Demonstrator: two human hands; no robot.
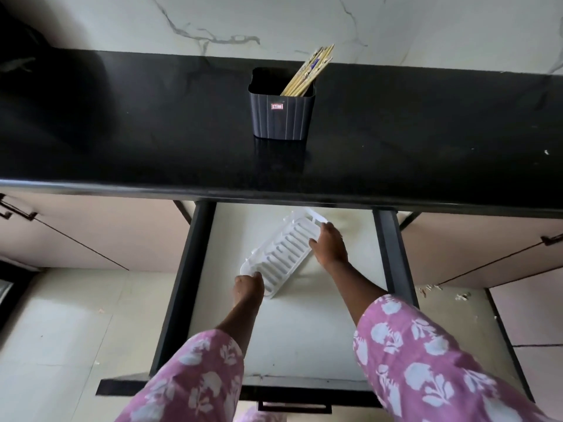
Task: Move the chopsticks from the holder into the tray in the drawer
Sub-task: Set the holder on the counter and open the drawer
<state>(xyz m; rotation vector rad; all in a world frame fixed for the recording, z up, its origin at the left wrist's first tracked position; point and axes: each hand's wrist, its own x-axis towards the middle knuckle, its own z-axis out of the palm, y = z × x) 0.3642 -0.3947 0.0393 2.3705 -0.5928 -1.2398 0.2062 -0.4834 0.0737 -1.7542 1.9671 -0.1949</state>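
Straightening the tray (pixel 283 254) in the open drawer (pixel 274 330), chopsticks (pixel 307 71) untouched.

The left hand (pixel 248 287) curls round the slanted white tray's near corner and the right hand (pixel 329 245) grips its far edge, probably to square it. The pale, patterned chopsticks lean bundled in the dark holder (pixel 281 117) on the counter (pixel 152 132).

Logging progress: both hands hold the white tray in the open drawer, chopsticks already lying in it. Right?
No: the head view shows the chopsticks in the holder on the counter, not in the white tray. The left hand and right hand do hold it in the open drawer.
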